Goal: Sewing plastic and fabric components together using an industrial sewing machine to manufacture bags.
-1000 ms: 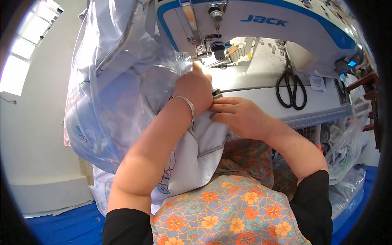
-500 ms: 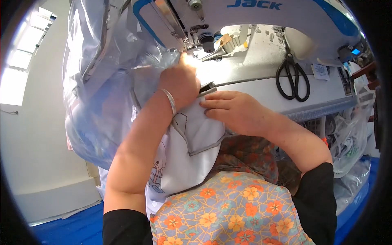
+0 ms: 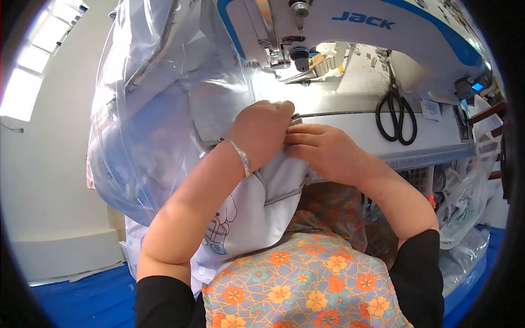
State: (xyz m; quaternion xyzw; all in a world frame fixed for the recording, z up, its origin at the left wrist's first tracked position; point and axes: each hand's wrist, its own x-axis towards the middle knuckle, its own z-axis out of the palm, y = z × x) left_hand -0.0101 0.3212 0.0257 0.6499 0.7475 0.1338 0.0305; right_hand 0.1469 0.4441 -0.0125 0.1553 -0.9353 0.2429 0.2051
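White fabric (image 3: 276, 218) with grey edging and a printed cartoon figure hangs over the front edge of the sewing table. My left hand (image 3: 261, 130), with a pale bracelet at its wrist, is closed on the upper edge of this fabric. Right against it, my right hand (image 3: 328, 152) grips the same edge, fingers bent over it and thumb hidden. Between the fingertips a small dark and greyish bit of the edge shows; its details are hidden. Both hands are in front of the sewing machine (image 3: 361, 24), apart from its needle area.
Black-handled scissors (image 3: 395, 117) lie on the table at the right, beside a small white paper label (image 3: 431, 110). Clear plastic sheeting (image 3: 147, 136) bulges over more fabric on the left. A floral apron (image 3: 306, 279) covers my lap. Plastic bags (image 3: 465, 202) hang at the right.
My left hand has come back from the needle area, toward me and to the right, meeting my right hand at the fabric's edge. The right fingers, flatter before, are now bent. The view has shifted slightly.
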